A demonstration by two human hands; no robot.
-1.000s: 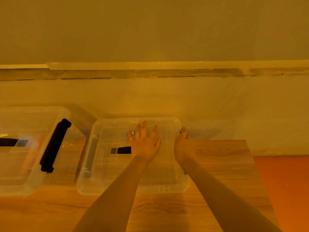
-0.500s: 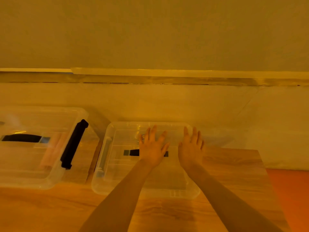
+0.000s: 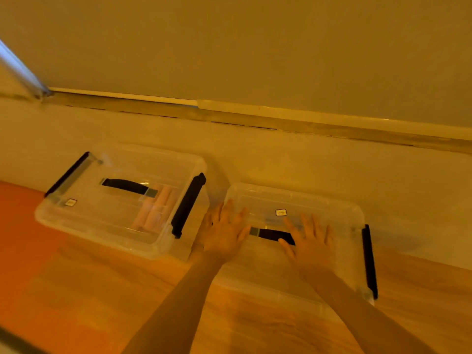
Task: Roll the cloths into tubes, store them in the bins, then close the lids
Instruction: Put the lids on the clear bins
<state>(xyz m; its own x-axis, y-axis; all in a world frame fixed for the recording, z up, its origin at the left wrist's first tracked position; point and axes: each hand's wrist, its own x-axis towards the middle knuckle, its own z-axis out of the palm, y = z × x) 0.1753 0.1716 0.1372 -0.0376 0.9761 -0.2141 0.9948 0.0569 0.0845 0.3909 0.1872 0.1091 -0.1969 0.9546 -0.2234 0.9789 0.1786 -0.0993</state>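
Two clear plastic bins stand side by side on the wooden table. The left bin (image 3: pixel 102 215) has its lid on, black latches at both ends and a black carry handle on top; rolled pale cloths (image 3: pixel 155 210) show through it at its right end. The right bin (image 3: pixel 332 210) also has its lid on. My left hand (image 3: pixel 222 231) lies flat with spread fingers on the lid's left part. My right hand (image 3: pixel 309 241) lies flat on the lid beside the black lid handle (image 3: pixel 270 234). A black latch (image 3: pixel 369 259) runs along this bin's right end.
The wooden table (image 3: pixel 102 290) reaches a pale wall with a ledge (image 3: pixel 255 118) behind the bins. Orange floor (image 3: pixel 15 213) shows at the left.
The view has swung right and tilted, so both bins now sit further right in frame. My hands have spread apart on the right bin's lid, the left one moving to its left edge.
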